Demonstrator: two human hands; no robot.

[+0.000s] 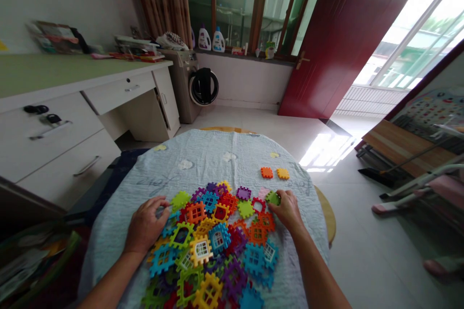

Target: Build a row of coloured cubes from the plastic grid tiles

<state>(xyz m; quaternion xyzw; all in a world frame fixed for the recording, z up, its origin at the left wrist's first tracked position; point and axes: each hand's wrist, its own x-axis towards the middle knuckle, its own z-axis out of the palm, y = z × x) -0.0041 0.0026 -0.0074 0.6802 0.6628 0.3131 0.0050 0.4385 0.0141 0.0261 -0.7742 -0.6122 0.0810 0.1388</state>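
A large heap of colourful plastic interlocking building pieces [201, 249] lies on the cloth-covered round table, many with window-like frames. My right hand [286, 207], at the heap's right far edge, pinches a green building piece [271, 198] between thumb and fingers. Beside the left edge of the heap rests my left hand [147, 224]. Its fingers are curved with a gap between thumb and forefinger, and no piece shows in them. A light green piece [180, 200] lies just past its fingertips. Apart from the heap, an orange square piece [267, 173] and a yellow-orange square piece [283, 174] lie side by side.
The pale blue tablecloth [203, 154] covers the round table. Left stand a white desk with drawers [54, 133] and a washing machine [184, 87]. A red door [326, 43] is behind to the right. Folded furniture [406, 149] stands at the right, a green bin [72, 251] at lower left.
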